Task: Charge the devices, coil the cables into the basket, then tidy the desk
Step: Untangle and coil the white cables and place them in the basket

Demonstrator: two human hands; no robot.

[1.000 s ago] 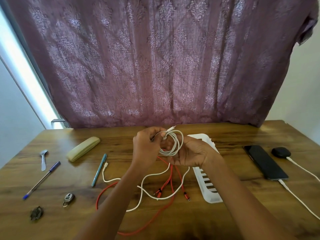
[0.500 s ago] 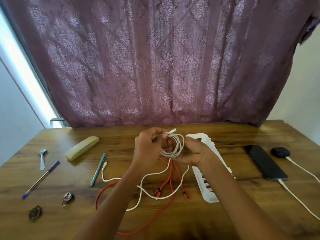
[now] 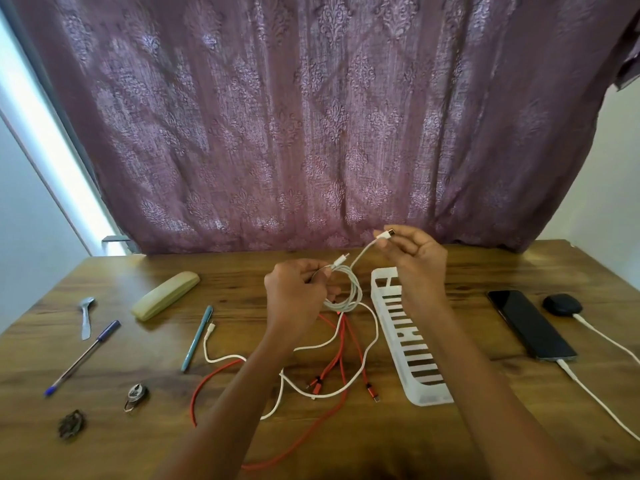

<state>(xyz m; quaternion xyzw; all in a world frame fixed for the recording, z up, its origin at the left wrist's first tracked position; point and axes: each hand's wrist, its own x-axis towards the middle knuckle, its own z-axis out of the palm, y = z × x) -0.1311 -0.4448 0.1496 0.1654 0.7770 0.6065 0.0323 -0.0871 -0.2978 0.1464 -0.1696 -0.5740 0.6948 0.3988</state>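
- The coiled cable (image 3: 349, 292) hangs from fingers (image 3: 320, 273) of the left hand (image 3: 294, 292); its end sits between fingers (image 3: 401, 237) of the right hand (image 3: 412, 258).
- The basket (image 3: 408, 344) lies beneath the right fingers, the phone (image 3: 530, 323) to its right.
- Loose cables (image 3: 341, 344) lie beneath the left fingers.

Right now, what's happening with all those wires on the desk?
A person is coiling a white cable. The left hand holds the loops just above the desk, and the right hand pinches the free end by its plug. The white basket lies beside the right arm, and the coil is not in it yet. A red cable and a second white cable lie loose on the desk. On the right, the phone and a small dark case each have a charging lead plugged in.
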